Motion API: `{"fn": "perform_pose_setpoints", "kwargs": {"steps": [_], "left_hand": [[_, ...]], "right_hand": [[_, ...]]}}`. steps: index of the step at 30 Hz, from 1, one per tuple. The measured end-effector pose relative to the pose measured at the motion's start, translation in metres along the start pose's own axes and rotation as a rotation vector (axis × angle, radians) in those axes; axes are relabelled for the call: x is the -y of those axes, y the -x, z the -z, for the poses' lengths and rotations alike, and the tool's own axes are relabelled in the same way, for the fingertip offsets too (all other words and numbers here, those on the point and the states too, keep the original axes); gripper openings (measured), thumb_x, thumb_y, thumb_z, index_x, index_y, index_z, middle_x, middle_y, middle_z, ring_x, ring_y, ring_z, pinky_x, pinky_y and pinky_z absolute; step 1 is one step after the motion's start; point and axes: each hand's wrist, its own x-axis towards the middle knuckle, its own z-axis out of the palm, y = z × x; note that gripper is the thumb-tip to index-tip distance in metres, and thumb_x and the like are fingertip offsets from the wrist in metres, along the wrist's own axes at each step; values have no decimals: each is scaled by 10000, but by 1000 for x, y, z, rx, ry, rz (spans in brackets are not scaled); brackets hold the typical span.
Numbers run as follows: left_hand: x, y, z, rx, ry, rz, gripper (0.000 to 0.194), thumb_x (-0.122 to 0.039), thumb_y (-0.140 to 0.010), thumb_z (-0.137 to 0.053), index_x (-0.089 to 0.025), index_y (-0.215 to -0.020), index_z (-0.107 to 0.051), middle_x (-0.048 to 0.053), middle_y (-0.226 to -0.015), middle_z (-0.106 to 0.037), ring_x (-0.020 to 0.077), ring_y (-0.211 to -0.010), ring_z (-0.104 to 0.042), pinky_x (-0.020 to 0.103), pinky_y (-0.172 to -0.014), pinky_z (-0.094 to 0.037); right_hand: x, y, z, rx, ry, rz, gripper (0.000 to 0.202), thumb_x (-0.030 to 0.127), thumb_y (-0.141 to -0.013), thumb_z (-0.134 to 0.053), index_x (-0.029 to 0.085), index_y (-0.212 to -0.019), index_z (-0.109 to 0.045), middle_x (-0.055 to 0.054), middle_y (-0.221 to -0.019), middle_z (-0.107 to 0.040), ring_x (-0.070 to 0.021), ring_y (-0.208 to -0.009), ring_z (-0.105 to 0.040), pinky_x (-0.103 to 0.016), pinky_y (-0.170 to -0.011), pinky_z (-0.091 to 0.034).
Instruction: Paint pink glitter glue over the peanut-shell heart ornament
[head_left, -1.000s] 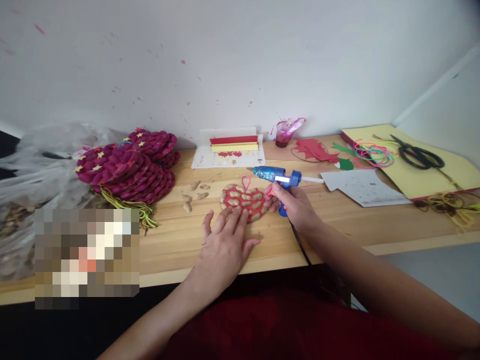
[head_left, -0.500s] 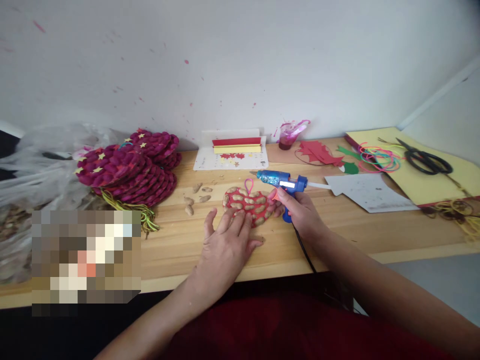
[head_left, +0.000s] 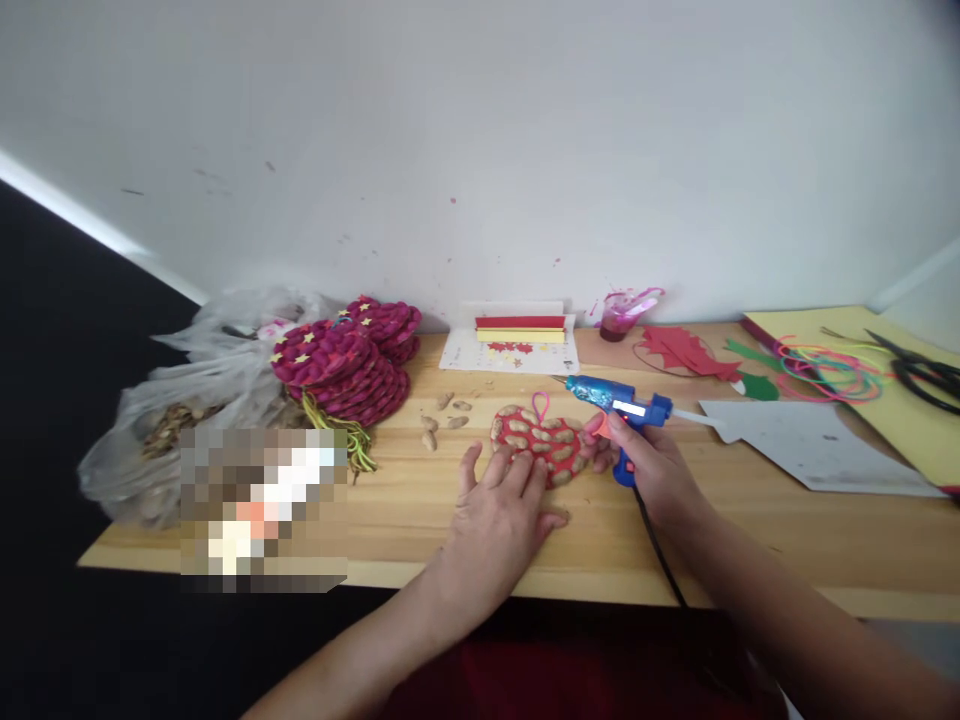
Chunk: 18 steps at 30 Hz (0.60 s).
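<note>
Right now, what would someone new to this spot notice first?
Most likely the bright blue plastic glue gun, held in the right hand beside a red, peanut-studded craft piece under the left hand. Then the stacked bumpy magenta discs with yellow stars, toward the left of the pale wooden table.

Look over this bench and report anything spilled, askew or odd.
The clear cup near the wall is smeared with magenta at its top, and reddish and dark specks dot the wall, perhaps splashes. Nothing looks amiss where the left hand rests on the peanut-covered red piece.
</note>
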Motion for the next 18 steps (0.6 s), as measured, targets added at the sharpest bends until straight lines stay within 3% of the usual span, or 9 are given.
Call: {"fn": "perform_pose_setpoints", "kwargs": {"steps": [8, 18], "left_hand": [[-1, -1, 4, 21, 42, 12, 420, -535, -980, -640, -209, -1241, -686, 98, -1257, -735, 306, -1271, -603, 604, -1192, -354], [-1, -3, 4, 21, 22, 10, 437, -552, -981, -628, -189, -1218, -680, 100, -1221, -728, 303, -1250, -603, 605, -1198, -347]], "right_hand": [[3, 0, 2, -17, 32, 10, 448, 681, -772, -783, 236, -815, -755, -80, -802, -766, -247, -725, -732, -332, -546, -555], [3, -3, 4, -25, -26, -8, 430, 680, -733, -805, 260, -788, -732, -93, -849, -771, -284, -739, -742, -371, -511, -559]]}}
